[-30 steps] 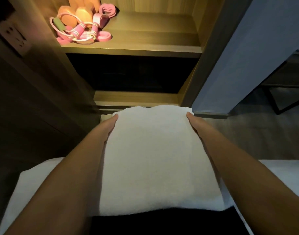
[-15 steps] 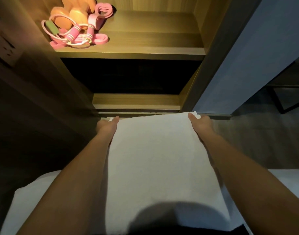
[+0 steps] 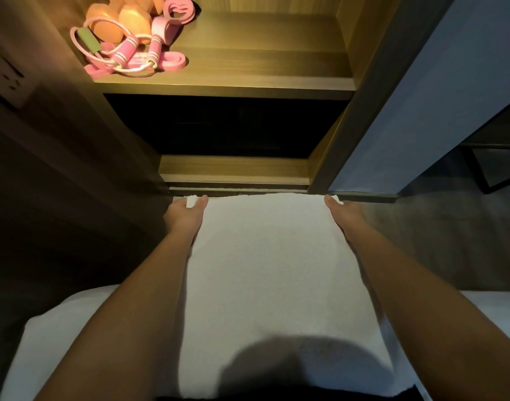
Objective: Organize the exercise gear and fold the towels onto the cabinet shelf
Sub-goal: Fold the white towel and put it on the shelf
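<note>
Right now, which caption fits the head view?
Left hand and right hand grip the towel at its far corners; exercise gear sits on the shelf.

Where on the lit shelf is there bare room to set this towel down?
The shelf is bare from the pink jump rope rightward to the cabinet's right wall. The left corner is crowded with dumbbells and bands. The compartment below is too dark to judge.

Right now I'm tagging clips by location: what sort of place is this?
Probably a bedroom or hotel room: a built-in wooden cabinet with a lit shelf, white bedding under the towel, and a wall socket.
</note>
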A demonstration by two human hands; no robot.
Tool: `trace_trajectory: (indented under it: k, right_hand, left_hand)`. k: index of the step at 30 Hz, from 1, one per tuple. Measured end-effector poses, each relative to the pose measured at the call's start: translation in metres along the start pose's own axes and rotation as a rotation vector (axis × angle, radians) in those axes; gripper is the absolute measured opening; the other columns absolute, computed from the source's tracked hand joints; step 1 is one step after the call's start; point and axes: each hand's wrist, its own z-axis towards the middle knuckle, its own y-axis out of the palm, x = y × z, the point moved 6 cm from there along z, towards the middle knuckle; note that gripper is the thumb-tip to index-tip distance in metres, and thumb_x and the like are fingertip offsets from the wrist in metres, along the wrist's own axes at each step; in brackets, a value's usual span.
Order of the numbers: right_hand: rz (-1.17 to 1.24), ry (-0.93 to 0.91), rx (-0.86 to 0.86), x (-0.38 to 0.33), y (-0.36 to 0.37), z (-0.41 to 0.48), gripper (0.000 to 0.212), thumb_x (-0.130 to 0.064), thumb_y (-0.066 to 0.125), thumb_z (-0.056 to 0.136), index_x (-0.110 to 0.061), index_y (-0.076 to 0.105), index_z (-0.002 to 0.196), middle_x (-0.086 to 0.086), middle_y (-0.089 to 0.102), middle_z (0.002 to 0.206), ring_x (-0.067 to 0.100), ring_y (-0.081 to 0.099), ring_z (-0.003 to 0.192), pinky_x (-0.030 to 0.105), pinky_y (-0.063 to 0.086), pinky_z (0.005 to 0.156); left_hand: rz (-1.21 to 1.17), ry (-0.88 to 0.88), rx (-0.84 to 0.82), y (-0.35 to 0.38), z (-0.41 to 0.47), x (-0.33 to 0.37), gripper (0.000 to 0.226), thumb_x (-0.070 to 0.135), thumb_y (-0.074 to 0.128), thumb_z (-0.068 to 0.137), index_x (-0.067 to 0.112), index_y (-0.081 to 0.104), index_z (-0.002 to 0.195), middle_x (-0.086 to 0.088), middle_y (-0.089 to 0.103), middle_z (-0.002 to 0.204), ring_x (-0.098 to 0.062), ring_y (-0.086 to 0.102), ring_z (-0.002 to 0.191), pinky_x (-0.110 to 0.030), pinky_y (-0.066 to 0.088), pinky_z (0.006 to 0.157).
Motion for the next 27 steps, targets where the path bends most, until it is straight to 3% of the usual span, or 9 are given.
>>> trace_trajectory:
  k: [2, 4, 6, 8, 12, 16, 19, 24, 27]
  right_hand:
    - [0.076, 0.097, -0.139, 0.008, -0.003, -0.008, 0.055, -0.068, 0.046, 0.090, -0.020, 0.063, 0.110, 0.001, 0.070, 0.098, 0.026, 0.068, 0.086, 0.036, 0.054, 0.073]
    - [0.104, 0.148, -0.262, 0.020, -0.004, -0.018, 0.056, -0.072, 0.047, 0.086, -0.021, 0.065, 0.102, 0.002, 0.073, 0.086, 0.026, 0.071, 0.078, 0.032, 0.051, 0.060]
    - [0.026, 0.126, -0.249, 0.033, -0.004, -0.025, 0.063, -0.071, 0.046, 0.088, -0.014, 0.061, 0.108, 0.002, 0.069, 0.097, 0.026, 0.067, 0.087, 0.035, 0.049, 0.071]
    - [-0.097, 0.006, -0.086, 0.035, -0.008, -0.026, 0.060, -0.066, 0.040, 0.093, -0.014, 0.055, 0.118, 0.005, 0.060, 0.109, 0.028, 0.060, 0.097, 0.040, 0.046, 0.082]
    - [-0.088, -0.155, 0.023, 0.016, -0.016, -0.030, 0.062, -0.060, 0.039, 0.096, -0.009, 0.057, 0.125, 0.013, 0.063, 0.122, 0.028, 0.060, 0.099, 0.040, 0.048, 0.089]
    - [-0.162, -0.041, -0.113, 0.030, -0.019, -0.048, 0.068, -0.068, 0.036, 0.093, -0.013, 0.053, 0.130, 0.012, 0.059, 0.127, 0.028, 0.056, 0.098, 0.041, 0.043, 0.086]
    - [-0.156, 0.030, -0.221, 0.060, -0.021, -0.068, 0.071, -0.071, 0.031, 0.092, -0.017, 0.048, 0.134, 0.008, 0.053, 0.119, 0.025, 0.051, 0.097, 0.042, 0.039, 0.088]
    - [-0.189, -0.118, -0.084, 0.068, -0.032, -0.084, 0.066, -0.060, 0.041, 0.096, -0.007, 0.052, 0.132, 0.016, 0.058, 0.128, 0.029, 0.055, 0.100, 0.038, 0.041, 0.083]
    - [-0.199, -0.128, -0.103, 0.065, -0.036, -0.094, 0.066, -0.061, 0.038, 0.097, -0.008, 0.050, 0.134, 0.016, 0.057, 0.130, 0.034, 0.056, 0.111, 0.043, 0.044, 0.092]
  left_hand:
    - [0.013, -0.130, -0.085, 0.000, -0.003, -0.005, 0.054, 0.051, 0.056, 0.092, 0.013, 0.049, 0.131, -0.009, 0.057, 0.120, -0.026, 0.056, 0.101, -0.035, 0.043, 0.078]
    - [0.077, -0.304, -0.222, -0.002, -0.015, -0.016, 0.064, 0.062, 0.047, 0.092, 0.012, 0.047, 0.133, -0.009, 0.054, 0.115, -0.028, 0.055, 0.096, -0.040, 0.039, 0.082]
    - [0.207, -0.318, -0.261, -0.005, -0.023, -0.030, 0.069, 0.066, 0.043, 0.092, 0.012, 0.047, 0.134, -0.012, 0.055, 0.121, -0.031, 0.055, 0.105, -0.041, 0.038, 0.081]
    - [0.264, -0.177, -0.150, -0.011, -0.027, -0.036, 0.068, 0.060, 0.046, 0.094, 0.010, 0.046, 0.138, -0.015, 0.052, 0.133, -0.033, 0.053, 0.116, -0.040, 0.039, 0.081]
    - [0.219, 0.051, -0.003, -0.020, -0.031, -0.017, 0.059, 0.050, 0.049, 0.097, 0.005, 0.049, 0.135, -0.016, 0.055, 0.132, -0.030, 0.054, 0.112, -0.036, 0.038, 0.081]
    - [0.212, -0.136, -0.166, -0.021, -0.036, -0.037, 0.065, 0.061, 0.045, 0.094, 0.009, 0.050, 0.134, -0.015, 0.054, 0.129, -0.033, 0.053, 0.114, -0.041, 0.039, 0.085]
    - [0.126, -0.302, -0.283, -0.026, -0.053, -0.077, 0.061, 0.058, 0.042, 0.096, 0.006, 0.052, 0.127, -0.015, 0.054, 0.126, -0.034, 0.051, 0.116, -0.042, 0.040, 0.097]
    - [0.192, -0.049, -0.115, -0.045, -0.074, -0.093, 0.047, 0.060, 0.047, 0.093, 0.016, 0.056, 0.106, 0.000, 0.058, 0.089, -0.015, 0.052, 0.074, -0.031, 0.039, 0.061]
    - [0.193, -0.026, -0.119, -0.049, -0.083, -0.084, 0.048, 0.060, 0.044, 0.094, 0.016, 0.056, 0.110, 0.004, 0.052, 0.083, -0.014, 0.049, 0.072, -0.034, 0.039, 0.064]
